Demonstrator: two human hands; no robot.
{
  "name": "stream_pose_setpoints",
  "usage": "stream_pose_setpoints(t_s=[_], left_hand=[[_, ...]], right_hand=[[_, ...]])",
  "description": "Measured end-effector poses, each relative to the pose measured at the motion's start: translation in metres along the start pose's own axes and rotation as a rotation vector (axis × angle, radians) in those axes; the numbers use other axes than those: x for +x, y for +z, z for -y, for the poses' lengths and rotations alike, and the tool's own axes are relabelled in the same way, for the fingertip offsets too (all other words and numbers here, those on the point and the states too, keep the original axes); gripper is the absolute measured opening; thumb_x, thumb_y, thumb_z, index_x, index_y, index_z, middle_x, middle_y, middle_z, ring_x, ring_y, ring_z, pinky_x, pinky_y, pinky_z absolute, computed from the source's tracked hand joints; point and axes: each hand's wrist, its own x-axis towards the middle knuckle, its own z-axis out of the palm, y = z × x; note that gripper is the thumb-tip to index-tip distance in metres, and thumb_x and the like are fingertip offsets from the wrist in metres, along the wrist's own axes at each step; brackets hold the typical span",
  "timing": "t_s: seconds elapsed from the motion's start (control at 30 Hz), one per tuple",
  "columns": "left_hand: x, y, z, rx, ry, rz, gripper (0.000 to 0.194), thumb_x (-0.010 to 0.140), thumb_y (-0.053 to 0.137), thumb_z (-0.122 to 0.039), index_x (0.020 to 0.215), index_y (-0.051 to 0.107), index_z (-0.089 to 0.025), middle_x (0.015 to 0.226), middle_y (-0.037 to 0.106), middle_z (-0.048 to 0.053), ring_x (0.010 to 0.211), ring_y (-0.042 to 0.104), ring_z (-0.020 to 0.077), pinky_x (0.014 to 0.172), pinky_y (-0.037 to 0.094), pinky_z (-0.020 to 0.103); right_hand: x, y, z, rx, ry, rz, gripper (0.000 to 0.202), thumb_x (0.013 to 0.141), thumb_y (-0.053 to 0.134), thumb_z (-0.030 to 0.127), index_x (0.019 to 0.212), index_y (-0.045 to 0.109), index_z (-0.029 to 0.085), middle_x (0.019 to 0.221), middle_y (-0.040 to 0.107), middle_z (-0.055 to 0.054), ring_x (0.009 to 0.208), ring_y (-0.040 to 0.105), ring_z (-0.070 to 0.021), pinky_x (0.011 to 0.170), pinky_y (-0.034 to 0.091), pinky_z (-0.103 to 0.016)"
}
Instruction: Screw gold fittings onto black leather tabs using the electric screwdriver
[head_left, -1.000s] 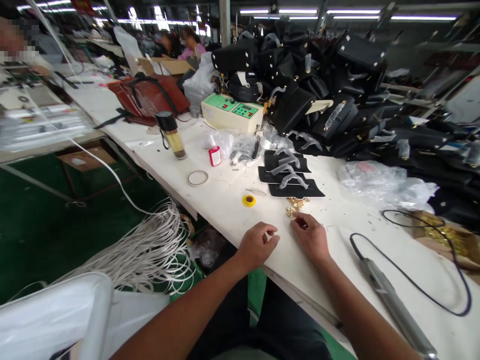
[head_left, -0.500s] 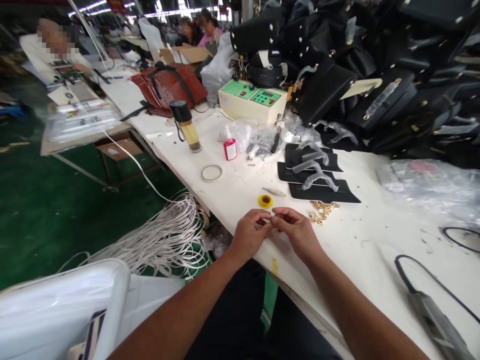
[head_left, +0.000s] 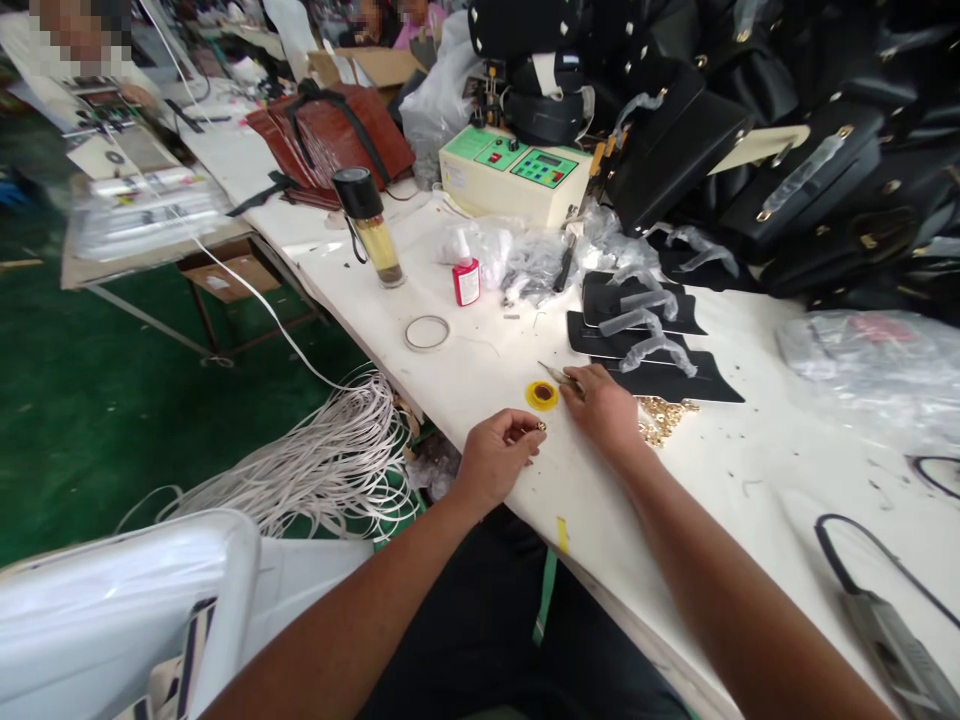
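Note:
My left hand (head_left: 495,455) is closed near the table's front edge, a small gold metal fitting (head_left: 541,427) pinched between thumb and fingers. Beyond it, my right hand (head_left: 604,405) has its fingers closed on a slim, pointed, awl-like tool (head_left: 553,371), whose tip points away to the left. Between the two hands, slightly farther off, sits a small round yellow dish (head_left: 531,396) with something brown in its middle. Just right of my right hand lies a pile of gold metal fittings (head_left: 664,420). Flat black panels (head_left: 694,376) with plastic-wrapped handles lie behind that hand.
A red bottle (head_left: 466,284), a tape-like ring (head_left: 427,347) and a black-lidded flask (head_left: 375,240) stand or lie on the left. Behind are a control box (head_left: 510,195) and heaped black bags (head_left: 675,150). A grey corded tool (head_left: 892,640) is at front right. A co-worker sits at far left.
My hands, together before, have parted. My right hand has moved forward and right and taken hold of the pointed tool from the table. My left hand keeps the fitting, which now shows.

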Motion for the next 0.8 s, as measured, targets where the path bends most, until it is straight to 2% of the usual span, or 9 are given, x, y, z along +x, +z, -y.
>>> stream_pose_setpoints(t_s=[0.1,0.2,0.3,0.4,0.57,0.67,0.73,0.8], left_hand=[[0.002,-0.002,0.000,0.022,0.005,-0.002,0.025,0.077,0.080,-0.035,0.094,0.075,-0.018,0.071,0.069,-0.001,0.067,0.067,0.0125,0.058,0.056,0.021],[0.002,-0.001,-0.001,0.044,-0.004,-0.009,0.026,0.077,0.081,-0.037,0.093,0.075,-0.018,0.069,0.068,-0.002,0.066,0.067,0.0130,0.058,0.055,0.021],[0.001,0.001,0.000,0.079,0.025,-0.028,0.024,0.079,0.080,-0.037,0.093,0.076,-0.018,0.069,0.069,-0.002,0.064,0.065,0.0119,0.059,0.053,0.021],[0.000,0.003,0.000,0.127,0.066,-0.050,0.022,0.081,0.078,-0.035,0.094,0.077,-0.018,0.070,0.071,-0.002,0.064,0.064,0.0117,0.061,0.053,0.022],[-0.001,0.002,-0.004,0.274,0.122,-0.067,0.014,0.085,0.075,-0.032,0.093,0.077,-0.020,0.084,0.078,0.000,0.066,0.067,0.0122,0.066,0.057,0.024],[0.003,0.000,-0.007,0.421,0.277,-0.064,0.007,0.088,0.074,-0.026,0.094,0.077,-0.023,0.096,0.081,0.001,0.084,0.074,0.0161,0.084,0.061,0.029],[0.008,-0.002,-0.006,0.502,0.376,-0.059,0.007,0.089,0.074,-0.022,0.095,0.077,-0.024,0.101,0.081,0.002,0.098,0.075,0.0191,0.098,0.060,0.034],[0.013,-0.002,-0.003,0.545,0.420,-0.047,0.010,0.090,0.073,-0.020,0.098,0.076,-0.025,0.104,0.081,0.002,0.104,0.075,0.0202,0.104,0.058,0.036]], right_hand=[[-0.007,-0.005,0.002,0.154,0.014,-0.084,0.033,0.098,0.057,0.040,0.117,0.078,0.022,0.113,0.075,-0.011,0.089,0.068,-0.0231,0.082,0.053,-0.035],[-0.026,-0.018,0.010,0.504,0.110,-0.146,0.037,0.101,0.052,0.043,0.121,0.074,0.021,0.100,0.073,-0.008,0.079,0.066,-0.0199,0.077,0.054,-0.035],[-0.045,-0.026,0.017,0.809,0.258,-0.074,0.033,0.101,0.053,0.044,0.114,0.073,0.022,0.079,0.067,-0.002,0.068,0.061,-0.0172,0.066,0.051,-0.031],[-0.051,-0.025,0.019,0.986,0.282,0.048,0.030,0.098,0.058,0.043,0.112,0.073,0.021,0.076,0.065,0.000,0.068,0.060,-0.0166,0.066,0.051,-0.031],[-0.045,-0.021,0.016,0.978,0.301,0.039,0.045,0.082,0.079,0.049,0.116,0.070,0.021,0.079,0.066,0.001,0.066,0.059,-0.0151,0.065,0.052,-0.030],[-0.043,-0.022,0.017,0.902,0.341,0.060,0.050,0.085,0.076,0.056,0.119,0.071,0.020,0.072,0.068,0.000,0.062,0.060,-0.0164,0.064,0.053,-0.031],[-0.043,-0.023,0.017,0.864,0.342,0.072,0.052,0.087,0.073,0.059,0.122,0.072,0.020,0.070,0.069,-0.001,0.062,0.062,-0.0173,0.061,0.052,-0.031],[-0.042,-0.023,0.018,0.826,0.338,0.081,0.053,0.088,0.072,0.060,0.122,0.072,0.020,0.069,0.069,-0.001,0.060,0.061,-0.0168,0.058,0.050,-0.030]])
